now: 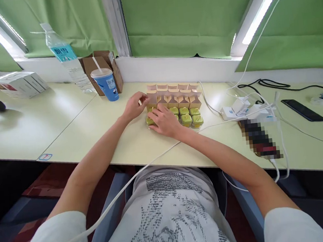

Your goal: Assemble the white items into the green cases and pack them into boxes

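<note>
Several small brown cardboard boxes (pixel 173 101) stand in a row on the table, their top flaps raised. In front of them, small green-topped containers (pixel 186 119) are set close together in rows. My left hand (pixel 135 106) is at the left end of the boxes, its fingers curled against the side of the end box. Over the left part of the rows lies my right hand (pixel 165 121), its thumb and fingers around a green-topped container (pixel 149 121) at the near left corner. The right hand hides some of the containers behind and under it.
Back left stand a blue cup (pixel 107 86) with a straw, an open carton (pixel 117 74) and a large water bottle (pixel 72 65). To the right lie white chargers (pixel 238 108), cables and a black phone (pixel 303 110). A white cable (pixel 143 168) crosses the table's front edge before me.
</note>
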`<state>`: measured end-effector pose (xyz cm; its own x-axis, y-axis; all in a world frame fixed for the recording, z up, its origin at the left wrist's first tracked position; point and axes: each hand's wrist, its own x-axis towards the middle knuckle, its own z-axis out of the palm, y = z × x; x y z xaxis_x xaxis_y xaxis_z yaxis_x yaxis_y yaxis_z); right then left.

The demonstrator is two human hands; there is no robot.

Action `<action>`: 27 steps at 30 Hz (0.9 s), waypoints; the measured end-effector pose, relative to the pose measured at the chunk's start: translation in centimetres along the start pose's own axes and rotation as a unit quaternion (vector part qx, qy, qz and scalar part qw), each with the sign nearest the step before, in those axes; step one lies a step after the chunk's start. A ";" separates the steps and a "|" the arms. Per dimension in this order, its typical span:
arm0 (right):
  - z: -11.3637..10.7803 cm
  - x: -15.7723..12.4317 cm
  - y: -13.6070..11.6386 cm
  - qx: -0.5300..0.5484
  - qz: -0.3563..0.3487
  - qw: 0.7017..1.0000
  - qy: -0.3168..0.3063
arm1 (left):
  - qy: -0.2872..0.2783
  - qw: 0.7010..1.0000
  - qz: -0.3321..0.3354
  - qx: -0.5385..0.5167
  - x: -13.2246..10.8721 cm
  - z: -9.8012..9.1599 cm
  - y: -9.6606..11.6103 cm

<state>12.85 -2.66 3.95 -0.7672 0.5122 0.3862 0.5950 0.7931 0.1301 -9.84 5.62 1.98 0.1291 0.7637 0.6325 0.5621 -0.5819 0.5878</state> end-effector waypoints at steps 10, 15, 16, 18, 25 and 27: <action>0.7 -1.6 0.5 0.176 0.021 0.978 0.113 | -0.088 0.994 0.033 0.053 0.2 0.1 0.1; 0.5 -1.9 2.8 0.538 0.179 0.780 0.266 | -0.108 0.991 0.032 0.070 0.2 -1.3 -0.6; 0.5 -1.8 3.2 0.592 0.196 0.731 0.276 | -0.106 0.991 0.032 0.074 0.1 -1.6 -0.6; 0.4 -1.6 4.1 0.656 0.215 0.662 0.291 | -0.096 0.991 0.039 0.081 0.2 -2.1 -0.7; -1.4 -1.7 4.6 0.620 0.218 0.672 0.341 | 0.082 0.985 0.120 0.093 0.8 -2.8 2.6; -2.4 -2.0 4.1 0.571 0.189 0.707 0.373 | 0.076 0.983 0.149 0.079 0.4 -1.9 4.7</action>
<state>17.43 -1.21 5.85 -0.0124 0.7799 0.6257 -0.1835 0.6134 -0.7682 -8.68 2.71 5.96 0.1897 0.5088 0.8397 0.6401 -0.7126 0.2872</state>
